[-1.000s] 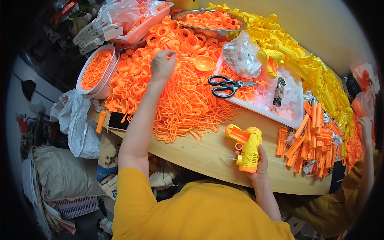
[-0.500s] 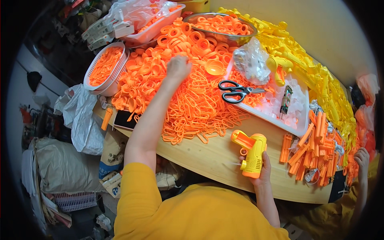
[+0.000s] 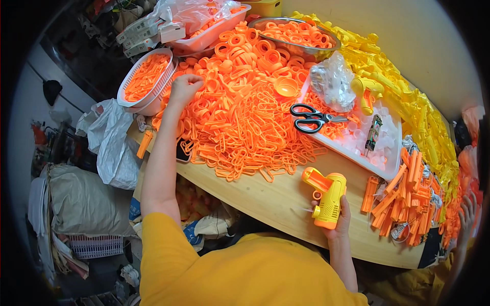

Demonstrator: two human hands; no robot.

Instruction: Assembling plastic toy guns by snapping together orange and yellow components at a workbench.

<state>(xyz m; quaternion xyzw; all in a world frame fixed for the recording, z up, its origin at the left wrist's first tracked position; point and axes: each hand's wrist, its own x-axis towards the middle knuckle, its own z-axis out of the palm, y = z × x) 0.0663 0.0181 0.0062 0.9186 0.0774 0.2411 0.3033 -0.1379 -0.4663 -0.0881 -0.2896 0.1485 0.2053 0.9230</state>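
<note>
My right hand [image 3: 343,222] grips a yellow-and-orange plastic toy gun [image 3: 332,203] above the near edge of the wooden table [image 3: 255,204]. An orange flap-like part sticks out from the toy's upper left side. Far to the left, my left hand [image 3: 185,89] hovers over a heap of orange plastic parts [image 3: 219,107], beside a white basket [image 3: 133,104]. Its fingers are pinched together; whatever sits between them, if anything, is hidden. Orange clip-shaped loops [image 3: 250,137] lie tangled below that heap, and an orange cup [image 3: 286,87] rests among the parts.
Scissors [image 3: 312,120] lie across the edge of a white tray [image 3: 357,153] holding translucent caps and a small circuit piece. Orange bars [image 3: 403,196] are piled at right. Yellow shells [image 3: 408,102] line the wall, and a metal bowl [image 3: 334,49] stands at back. Another person's hand [image 3: 467,214] shows at far right.
My left hand has moved left across the orange heap, toward the white basket. My right hand still holds the toy gun nearly unmoved. At far right, the other person's fingers have spread.
</note>
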